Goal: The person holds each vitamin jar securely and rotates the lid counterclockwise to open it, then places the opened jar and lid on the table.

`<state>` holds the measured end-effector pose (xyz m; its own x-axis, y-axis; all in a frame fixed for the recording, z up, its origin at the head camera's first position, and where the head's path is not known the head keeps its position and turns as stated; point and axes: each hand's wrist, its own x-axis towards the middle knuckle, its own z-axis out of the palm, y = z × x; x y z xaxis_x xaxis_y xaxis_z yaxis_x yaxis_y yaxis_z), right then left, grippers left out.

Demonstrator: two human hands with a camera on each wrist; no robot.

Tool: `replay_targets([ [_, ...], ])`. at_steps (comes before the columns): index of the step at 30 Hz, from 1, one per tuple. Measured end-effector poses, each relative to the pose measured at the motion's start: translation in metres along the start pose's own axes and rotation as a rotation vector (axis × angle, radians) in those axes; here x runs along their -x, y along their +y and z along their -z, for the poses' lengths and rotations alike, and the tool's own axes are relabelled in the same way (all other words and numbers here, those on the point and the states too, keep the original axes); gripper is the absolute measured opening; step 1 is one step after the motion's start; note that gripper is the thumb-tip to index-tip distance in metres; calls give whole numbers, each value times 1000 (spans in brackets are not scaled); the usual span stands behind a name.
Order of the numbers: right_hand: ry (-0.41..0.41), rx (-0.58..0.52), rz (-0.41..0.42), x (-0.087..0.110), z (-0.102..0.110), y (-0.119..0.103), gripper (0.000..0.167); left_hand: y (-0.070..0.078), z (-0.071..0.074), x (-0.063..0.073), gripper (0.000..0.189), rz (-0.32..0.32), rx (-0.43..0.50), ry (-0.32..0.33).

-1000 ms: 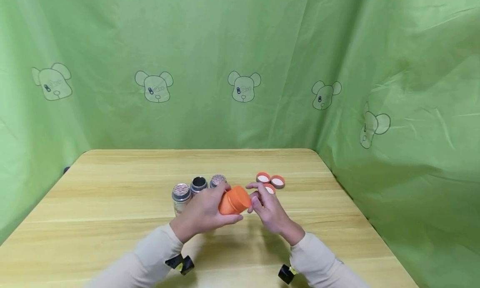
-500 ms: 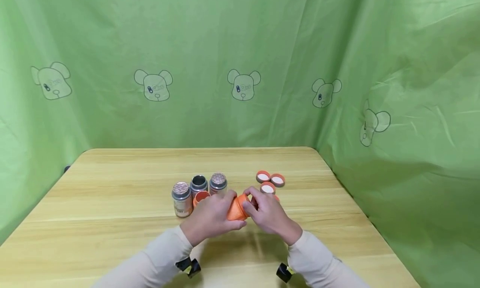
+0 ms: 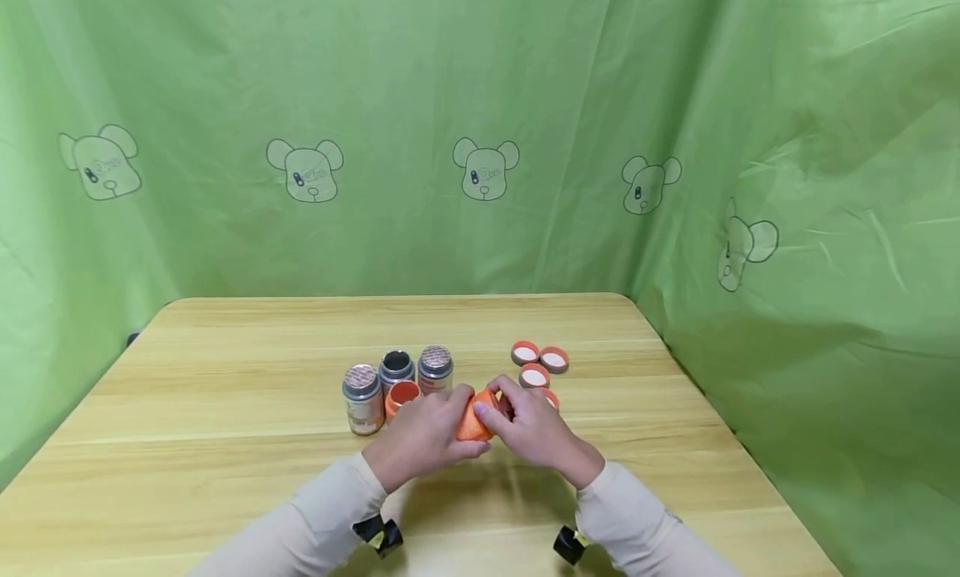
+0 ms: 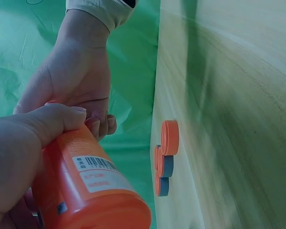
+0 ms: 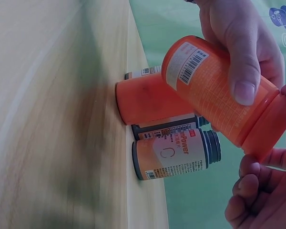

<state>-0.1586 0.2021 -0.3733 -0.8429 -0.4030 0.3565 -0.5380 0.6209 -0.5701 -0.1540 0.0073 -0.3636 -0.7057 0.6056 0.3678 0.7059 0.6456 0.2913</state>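
Observation:
An orange pill bottle (image 5: pixel 207 93) is held tilted above the table, its label and barcode in view. My left hand (image 3: pixel 420 435) grips the body, thumb (image 5: pixel 243 71) along its side. At the other end, my right hand (image 3: pixel 536 427) pinches the orange screw cap (image 5: pixel 271 126) between thumb and fingers. The cap sits on the bottle's neck. In the left wrist view, the bottle's base points toward the camera, and my right fingers (image 4: pixel 102 125) are partly hidden behind it.
Just left of my hands stand an open orange bottle (image 3: pixel 403 393), an open dark-mouthed bottle (image 3: pixel 397 365), and two grey-necked bottles with foil seals (image 3: pixel 362 378) (image 3: pixel 436 360). Beyond my right hand, several orange caps (image 3: pixel 535 378) lie with white liners up. Green curtains (image 3: pixel 405 243) surround the table.
My right hand has closed in from beside the cap and now pinches it. My left hand and the bottle have shifted slightly right and down, uncovering the open orange bottle.

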Motion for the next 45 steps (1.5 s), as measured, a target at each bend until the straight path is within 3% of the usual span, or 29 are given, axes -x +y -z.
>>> replay_targets([
  [16,-21,12,41,3,5,-1,22,1,-1,-1,50,62,116,-29],
  [29,-59,-25,157,6,9,4,35,1,-9,-1,48,49,135,20],
  [35,-70,16,134,5,10,5,33,4,-10,-1,44,43,131,36],
  [41,-55,33,98,4,8,4,18,5,-10,-2,44,43,130,29],
  [45,-52,25,103,5,9,3,22,5,-9,-2,45,48,124,22],
])
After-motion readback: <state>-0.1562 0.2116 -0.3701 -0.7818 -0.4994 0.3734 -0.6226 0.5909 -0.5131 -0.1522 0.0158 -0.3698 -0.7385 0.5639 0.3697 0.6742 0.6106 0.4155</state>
